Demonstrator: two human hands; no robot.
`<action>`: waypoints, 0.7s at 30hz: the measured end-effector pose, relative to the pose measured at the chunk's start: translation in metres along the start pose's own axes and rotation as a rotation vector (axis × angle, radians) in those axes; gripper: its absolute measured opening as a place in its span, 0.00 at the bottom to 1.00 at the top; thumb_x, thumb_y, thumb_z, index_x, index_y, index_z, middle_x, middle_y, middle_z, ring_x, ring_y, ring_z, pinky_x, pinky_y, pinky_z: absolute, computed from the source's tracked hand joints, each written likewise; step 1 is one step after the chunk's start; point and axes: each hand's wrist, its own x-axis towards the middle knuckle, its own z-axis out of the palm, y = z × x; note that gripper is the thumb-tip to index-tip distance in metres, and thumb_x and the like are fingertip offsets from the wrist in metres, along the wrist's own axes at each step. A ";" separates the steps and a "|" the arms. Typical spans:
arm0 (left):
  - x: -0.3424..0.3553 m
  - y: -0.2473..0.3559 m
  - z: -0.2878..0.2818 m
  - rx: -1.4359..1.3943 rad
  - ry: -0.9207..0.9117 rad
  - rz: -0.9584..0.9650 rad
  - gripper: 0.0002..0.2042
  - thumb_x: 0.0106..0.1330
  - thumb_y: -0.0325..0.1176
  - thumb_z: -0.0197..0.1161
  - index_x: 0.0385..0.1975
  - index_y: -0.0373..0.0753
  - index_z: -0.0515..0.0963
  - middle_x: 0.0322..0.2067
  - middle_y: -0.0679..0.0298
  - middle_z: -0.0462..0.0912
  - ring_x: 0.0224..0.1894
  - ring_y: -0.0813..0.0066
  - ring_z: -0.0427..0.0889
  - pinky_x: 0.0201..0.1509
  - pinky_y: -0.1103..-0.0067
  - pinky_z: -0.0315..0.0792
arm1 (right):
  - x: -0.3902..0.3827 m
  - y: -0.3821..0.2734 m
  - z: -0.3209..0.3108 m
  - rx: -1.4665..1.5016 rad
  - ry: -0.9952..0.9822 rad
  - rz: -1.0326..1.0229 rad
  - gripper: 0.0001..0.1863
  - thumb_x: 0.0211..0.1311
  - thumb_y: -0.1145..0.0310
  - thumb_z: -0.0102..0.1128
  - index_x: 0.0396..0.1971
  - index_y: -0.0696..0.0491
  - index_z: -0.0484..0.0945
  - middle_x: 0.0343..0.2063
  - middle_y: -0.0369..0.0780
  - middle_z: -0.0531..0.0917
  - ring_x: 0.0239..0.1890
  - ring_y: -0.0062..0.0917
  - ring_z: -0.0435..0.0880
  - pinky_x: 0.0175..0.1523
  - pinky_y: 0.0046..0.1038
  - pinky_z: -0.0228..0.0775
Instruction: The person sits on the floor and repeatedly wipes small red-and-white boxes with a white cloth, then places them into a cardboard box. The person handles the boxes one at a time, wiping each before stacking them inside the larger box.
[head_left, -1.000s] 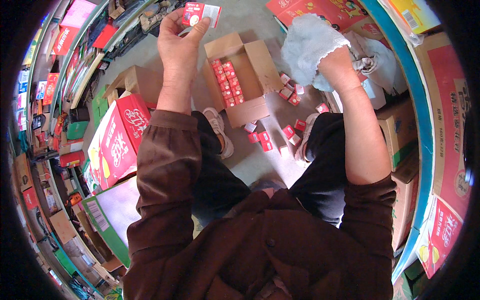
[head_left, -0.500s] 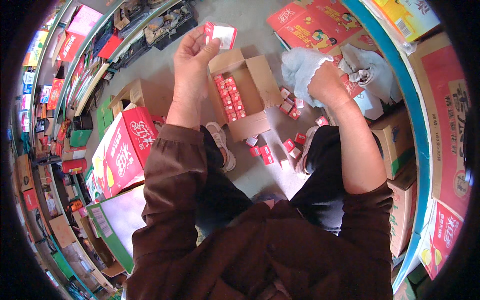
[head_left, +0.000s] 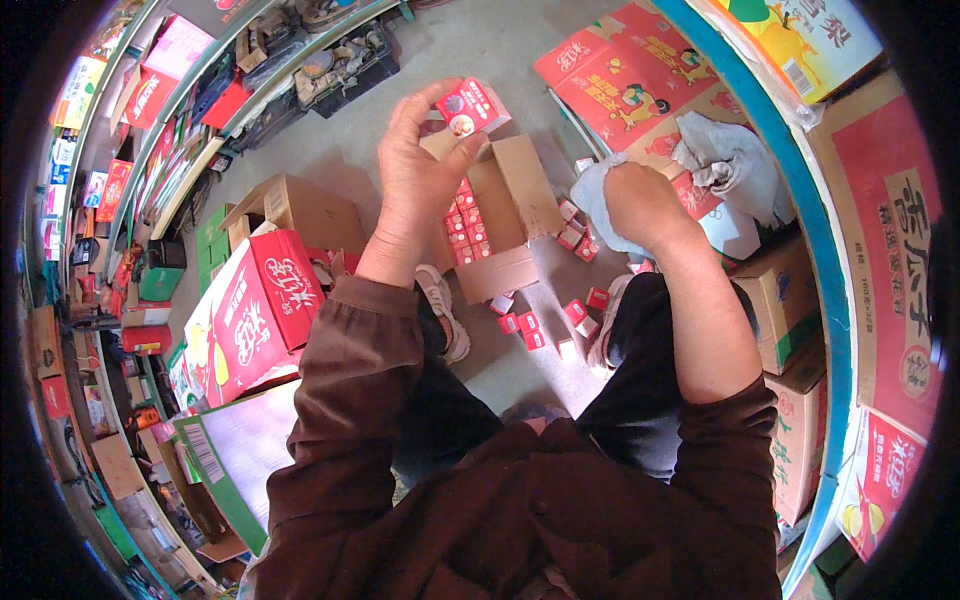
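One small red box (head_left: 468, 108) sits pinched between thumb and fingertips of the left hand (head_left: 418, 165), near the open carton (head_left: 528, 182), while the right hand (head_left: 650, 205) (fingers curled inward) clutches a pale cloth (head_left: 597, 200).

From afar, I'm seeing a big red carton (head_left: 250, 310) standing at left, a teal frame (head_left: 843, 340) curving down the right.

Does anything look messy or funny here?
Yes. Small red-and-white boxes lie scattered on the floor, turned different ways, between the shoes and beside the open carton. They look odd because similar boxes inside sit in neat rows. A pale cloth also lies crumpled over at the right.
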 end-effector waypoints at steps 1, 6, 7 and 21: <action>0.000 0.000 0.000 0.043 -0.006 0.045 0.24 0.45 0.20 0.69 0.46 0.42 0.75 0.44 0.63 0.77 0.46 0.71 0.77 0.47 0.78 0.73 | -0.001 -0.002 0.000 -0.019 -0.004 -0.001 0.09 0.48 0.73 0.54 0.27 0.57 0.81 0.32 0.50 0.82 0.36 0.41 0.82 0.39 0.38 0.75; -0.002 0.005 0.003 0.117 -0.003 0.138 0.24 0.44 0.21 0.69 0.45 0.42 0.75 0.43 0.62 0.77 0.44 0.66 0.76 0.46 0.76 0.73 | -0.001 -0.009 0.007 -0.051 0.029 -0.012 0.09 0.50 0.73 0.53 0.28 0.58 0.82 0.33 0.50 0.82 0.37 0.40 0.83 0.40 0.37 0.76; -0.002 0.006 0.004 0.122 -0.008 0.148 0.24 0.43 0.21 0.69 0.45 0.42 0.75 0.42 0.62 0.78 0.44 0.66 0.76 0.46 0.76 0.73 | 0.001 -0.010 0.009 -0.034 0.011 -0.023 0.09 0.49 0.75 0.53 0.29 0.58 0.80 0.33 0.50 0.82 0.37 0.41 0.83 0.40 0.38 0.75; -0.006 0.019 0.007 0.196 -0.049 0.100 0.25 0.40 0.23 0.71 0.44 0.41 0.75 0.42 0.62 0.77 0.44 0.64 0.75 0.44 0.74 0.72 | 0.003 -0.022 -0.009 0.540 0.419 -0.057 0.18 0.51 0.62 0.63 0.39 0.57 0.73 0.35 0.48 0.81 0.39 0.39 0.82 0.42 0.39 0.73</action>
